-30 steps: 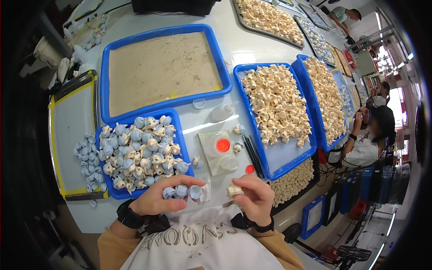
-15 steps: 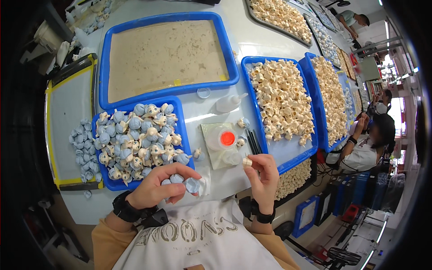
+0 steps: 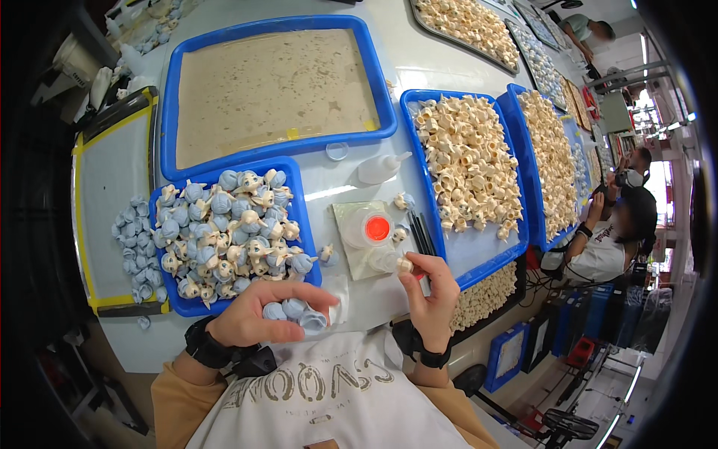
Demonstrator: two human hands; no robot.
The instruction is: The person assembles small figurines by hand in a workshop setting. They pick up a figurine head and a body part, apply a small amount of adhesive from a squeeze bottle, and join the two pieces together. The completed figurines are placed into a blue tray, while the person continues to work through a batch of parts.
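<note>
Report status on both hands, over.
Left hand holding pale blue caps. Right hand pinching small cream piece. Clear cup close beside that piece, contact unclear.

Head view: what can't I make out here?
Head view: undersides of the blue cups, hidden by the left hand.
Head view: part of the cream piece, covered by the right hand.
Head view: floor of the near tray, under doll heads.
Head view: far tray, cut by top edge.

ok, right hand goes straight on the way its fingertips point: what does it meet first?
Likely the small round translucent plastic cup, just beyond the small cream-coloured moulded piece held by the right hand. Depth is unclear; it might pass above.
</note>
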